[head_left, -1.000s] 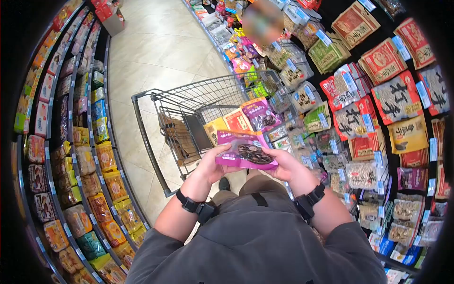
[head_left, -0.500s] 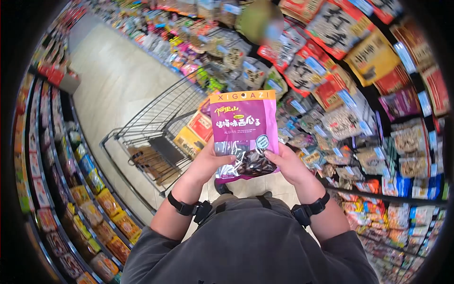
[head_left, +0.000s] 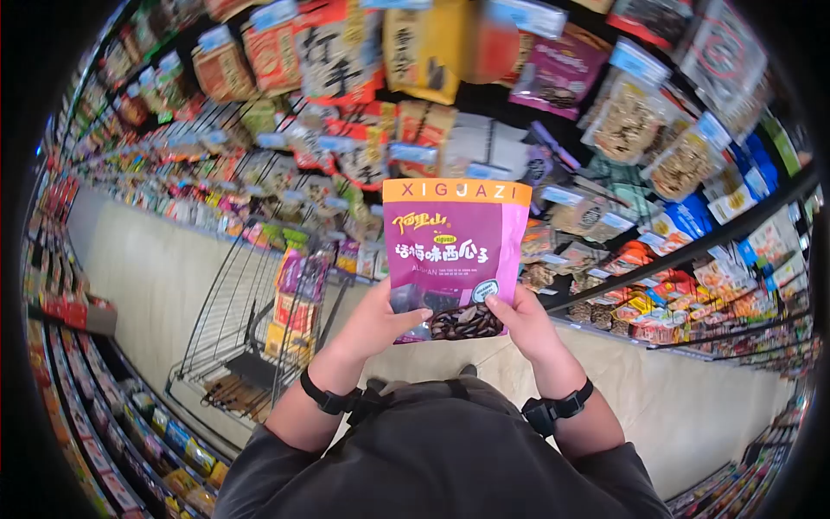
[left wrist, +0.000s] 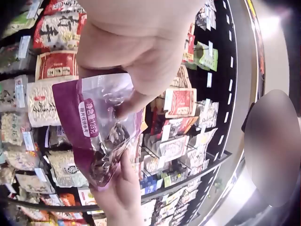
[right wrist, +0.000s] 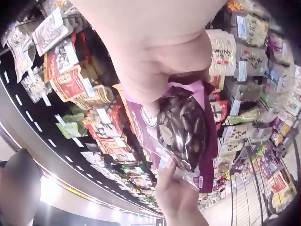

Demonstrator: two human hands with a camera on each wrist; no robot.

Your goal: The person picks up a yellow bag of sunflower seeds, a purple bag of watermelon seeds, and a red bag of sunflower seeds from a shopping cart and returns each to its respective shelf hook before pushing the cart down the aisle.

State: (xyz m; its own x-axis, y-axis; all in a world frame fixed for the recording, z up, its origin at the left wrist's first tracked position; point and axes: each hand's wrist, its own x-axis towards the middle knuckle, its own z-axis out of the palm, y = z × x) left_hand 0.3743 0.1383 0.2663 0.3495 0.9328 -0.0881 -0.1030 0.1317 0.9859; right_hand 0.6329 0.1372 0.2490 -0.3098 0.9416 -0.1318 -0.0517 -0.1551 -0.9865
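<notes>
Both hands hold a purple bag of watermelon seeds [head_left: 454, 229] in front of the body, its orange top strip reading XIGUAZI. My left hand [head_left: 380, 324] grips the lower left side, thumb on the front. On the lower right side, my right hand [head_left: 526, 322] pinches the bag with its thumb beside a round pale label. Dark seeds [right wrist: 183, 132] show through the clear window at the bottom. In the left wrist view, the white weight text [left wrist: 86, 120] is visible on the bag's side. Fingers behind the bag are mostly hidden in the head view.
A wire shopping cart [head_left: 192, 324] stands to the left, holding a purple bag [head_left: 298, 275] and red and yellow packs. Ahead, racks carry hanging packs, including a similar purple bag [head_left: 560, 71]. Another stocked shelf [head_left: 95, 415] runs along the lower left.
The seed bag has been raised from a low, tilted hold to face the head camera. The view has swung right toward the racks, and the cart now appears further left.
</notes>
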